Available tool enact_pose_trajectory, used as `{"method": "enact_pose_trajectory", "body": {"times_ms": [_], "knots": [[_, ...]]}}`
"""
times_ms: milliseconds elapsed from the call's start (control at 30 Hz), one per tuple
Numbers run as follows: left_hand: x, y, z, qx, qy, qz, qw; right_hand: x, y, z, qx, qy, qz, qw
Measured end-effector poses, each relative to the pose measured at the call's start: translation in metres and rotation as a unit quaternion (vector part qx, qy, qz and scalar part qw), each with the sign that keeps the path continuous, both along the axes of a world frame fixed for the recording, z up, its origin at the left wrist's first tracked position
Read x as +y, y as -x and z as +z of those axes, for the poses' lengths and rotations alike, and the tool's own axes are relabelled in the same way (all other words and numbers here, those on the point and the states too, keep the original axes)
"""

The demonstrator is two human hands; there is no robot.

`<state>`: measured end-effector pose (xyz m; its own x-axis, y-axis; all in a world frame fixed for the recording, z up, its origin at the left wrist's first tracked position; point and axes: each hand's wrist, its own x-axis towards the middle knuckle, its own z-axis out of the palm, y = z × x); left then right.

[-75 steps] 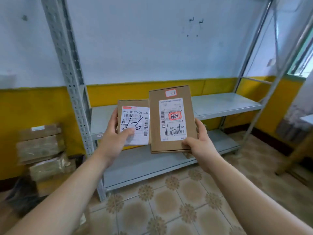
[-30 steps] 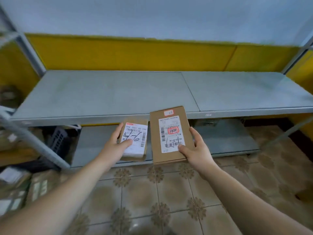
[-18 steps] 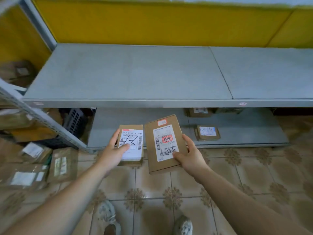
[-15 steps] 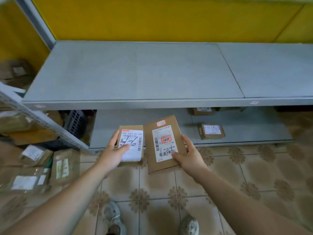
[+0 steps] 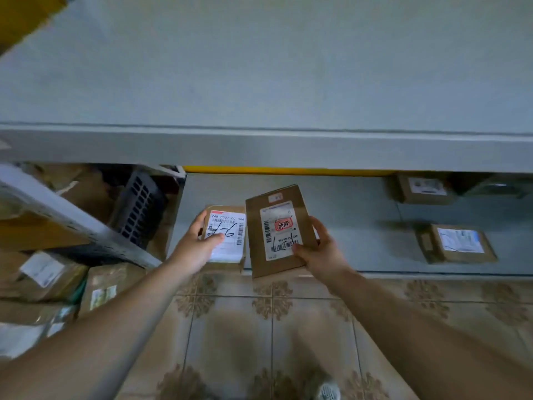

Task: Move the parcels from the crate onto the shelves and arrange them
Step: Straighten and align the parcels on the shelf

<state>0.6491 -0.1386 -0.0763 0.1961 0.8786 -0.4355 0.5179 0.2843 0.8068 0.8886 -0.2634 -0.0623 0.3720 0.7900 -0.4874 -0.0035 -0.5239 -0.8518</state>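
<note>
Placement: I would lay both flat, labels up, square to the front edge of the lower shelf (image 5: 360, 220), left end. Small parcel (image 5: 233, 226), over that edge: my left hand (image 5: 196, 251) curled round it, thumb on label. Tall parcel (image 5: 277, 226): my right hand (image 5: 323, 252) pinching its lower right corner.

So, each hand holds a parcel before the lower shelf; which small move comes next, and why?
Probably set the small parcel in the left hand onto the lower shelf, whose left part is bare; two parcels already lie on its right.
</note>
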Motion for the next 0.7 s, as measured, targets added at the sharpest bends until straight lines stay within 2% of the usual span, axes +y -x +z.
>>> {"method": "enact_pose_trajectory", "body": {"times_ms": [200,300,433,500,533,600,700], "knots": [[0.054,-0.010,-0.150,-0.003,-0.018,0.009,1.000,0.061,-0.009,-0.154,-0.046,-0.035,0.022,0.998],[0.078,-0.013,-0.211,-0.043,-0.029,0.008,0.999,0.081,-0.014,-0.216,-0.071,-0.062,0.027,0.995],[0.107,-0.016,-0.260,-0.079,-0.077,0.014,0.994,0.099,-0.022,-0.269,-0.092,-0.078,0.024,0.992],[0.116,-0.016,-0.269,-0.065,-0.106,0.014,0.992,0.106,-0.025,-0.284,-0.141,-0.076,0.042,0.986],[0.120,-0.016,-0.272,-0.036,-0.129,0.015,0.991,0.108,-0.027,-0.290,-0.170,-0.069,0.052,0.982],[0.121,-0.017,-0.272,0.080,-0.201,0.011,0.976,0.112,-0.031,-0.297,-0.247,-0.030,0.083,0.965],[0.107,-0.030,-0.266,0.262,-0.267,-0.038,0.926,0.115,-0.033,-0.300,-0.413,0.024,0.161,0.896]]}}
